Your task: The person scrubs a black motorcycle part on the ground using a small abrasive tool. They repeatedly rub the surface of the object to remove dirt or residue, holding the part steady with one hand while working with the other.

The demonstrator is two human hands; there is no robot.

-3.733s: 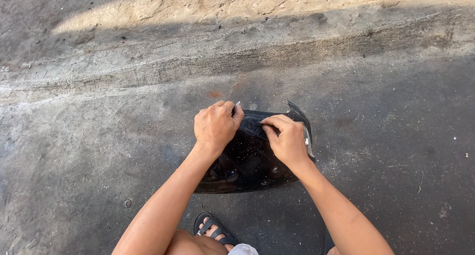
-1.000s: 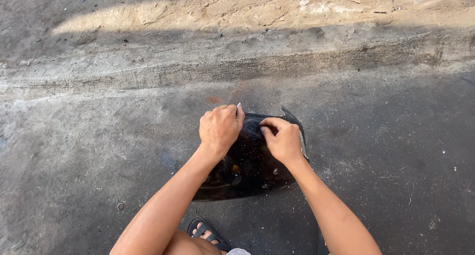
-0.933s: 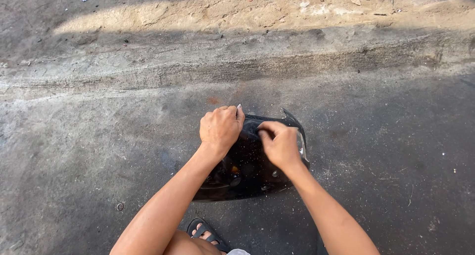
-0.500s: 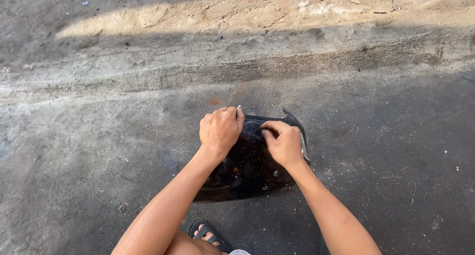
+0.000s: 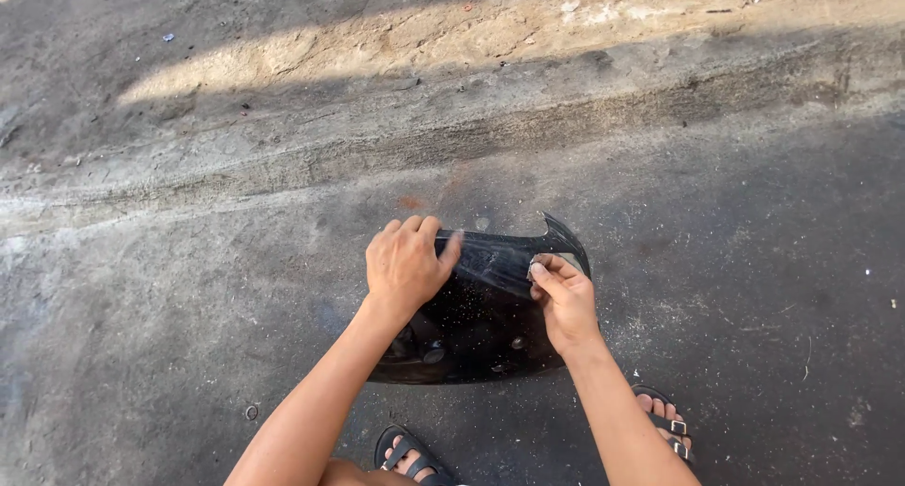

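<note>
Both hands on black panel

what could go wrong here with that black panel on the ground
1. The black curved plastic panel lies on gritty concrete ground; pressing on it may scratch its glossy face.
2. The right hand works beside the panel's pointed tip, which might jab a finger.
3. The left hand alone steadies it; it could slide.

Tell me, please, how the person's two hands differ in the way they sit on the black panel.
The left hand lies palm down over the black panel's upper left edge, fingers curled; the right hand sits lower at the right edge, fingertips pinched on a small pale piece. The left covers more of the panel than the right. Both touch the panel, which lies on the concrete ground.
</note>
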